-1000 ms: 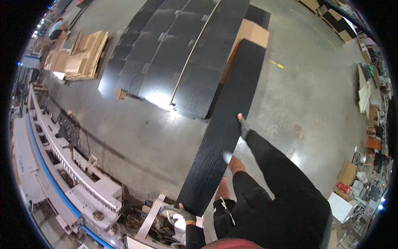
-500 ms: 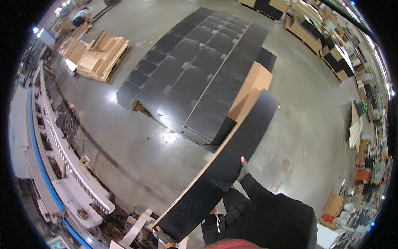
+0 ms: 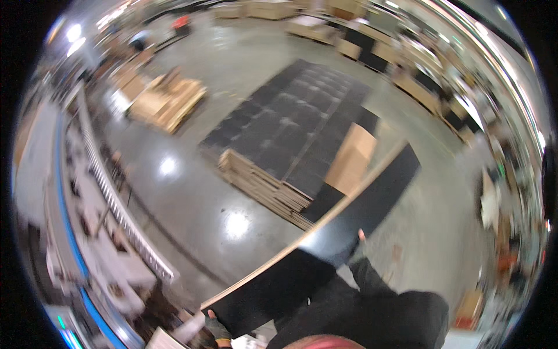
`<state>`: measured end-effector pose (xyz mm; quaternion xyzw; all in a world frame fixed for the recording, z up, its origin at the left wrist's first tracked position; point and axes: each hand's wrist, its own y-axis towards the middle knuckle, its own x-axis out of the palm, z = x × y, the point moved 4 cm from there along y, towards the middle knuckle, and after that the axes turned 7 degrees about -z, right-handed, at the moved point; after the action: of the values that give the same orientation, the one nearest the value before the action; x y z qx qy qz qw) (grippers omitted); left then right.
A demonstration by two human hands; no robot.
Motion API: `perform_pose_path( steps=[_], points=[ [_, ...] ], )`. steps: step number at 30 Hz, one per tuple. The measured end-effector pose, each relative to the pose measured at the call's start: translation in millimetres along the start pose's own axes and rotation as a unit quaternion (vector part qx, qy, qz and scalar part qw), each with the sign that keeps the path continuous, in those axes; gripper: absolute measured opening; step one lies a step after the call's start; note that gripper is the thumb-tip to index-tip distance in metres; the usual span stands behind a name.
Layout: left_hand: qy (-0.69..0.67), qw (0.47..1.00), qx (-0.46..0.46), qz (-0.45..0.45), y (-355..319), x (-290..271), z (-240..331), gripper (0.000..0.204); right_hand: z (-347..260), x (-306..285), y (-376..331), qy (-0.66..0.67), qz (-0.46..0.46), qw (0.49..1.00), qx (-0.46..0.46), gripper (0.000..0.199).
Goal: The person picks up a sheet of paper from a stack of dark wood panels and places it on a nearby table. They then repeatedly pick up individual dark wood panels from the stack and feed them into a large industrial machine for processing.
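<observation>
A long black board (image 3: 279, 285) with a pale wood-coloured edge stretches diagonally in front of me. My left hand (image 3: 217, 329), in a dark glove, grips its near left end with the thumb over the top face. Along the near long side, past the middle, my right hand (image 3: 359, 247) holds it, thumb on the black face and fingers hidden underneath. Beyond the board lies a wide stack of black panels (image 3: 279, 122) with layered edges facing me. A brown board (image 3: 352, 157) rests at the right side of that stack.
A pallet of light wood pieces (image 3: 165, 102) stands on the floor at the far left. Along the left runs a machine with a blue strip (image 3: 70, 232) and a toothed metal rail (image 3: 125, 215). More stacked panels (image 3: 372, 49) line the back and right.
The view has tilted up, so the panel stack sits lower and shows its layered front edges. Both hands keep their hold, and the board has swung to a flatter angle in the picture.
</observation>
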<state>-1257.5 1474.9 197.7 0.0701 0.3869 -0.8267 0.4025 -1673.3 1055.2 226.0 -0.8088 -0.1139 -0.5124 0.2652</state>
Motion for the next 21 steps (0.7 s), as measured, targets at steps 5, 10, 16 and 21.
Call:
perform_pose_path(
  steps=[5, 10, 16, 21],
  points=[
    [-0.018, 0.995, 0.032, -0.091, 82.9, 8.8, 65.8, 0.095, 33.3, 12.6, 66.2, -0.023, 0.146, 0.988, 0.044, 0.086],
    [-0.01, 0.988, 0.016, -0.15, 157.7, 21.7, 122.2, 0.097, 70.6, 16.2, 123.2, -0.009, 0.096, 0.995, -0.03, 0.095],
    [-0.036, 0.989, -0.029, -0.139, 247.8, -18.2, 185.5, 0.099, 146.9, 47.9, 241.3, -0.188, 0.199, 0.962, 0.012, 0.119],
    [-0.109, 0.988, -0.067, -0.082, 326.5, -85.2, 219.7, 0.101, 204.9, 140.4, 335.6, -0.186, 0.254, 0.944, 0.099, 0.134]
  ],
)
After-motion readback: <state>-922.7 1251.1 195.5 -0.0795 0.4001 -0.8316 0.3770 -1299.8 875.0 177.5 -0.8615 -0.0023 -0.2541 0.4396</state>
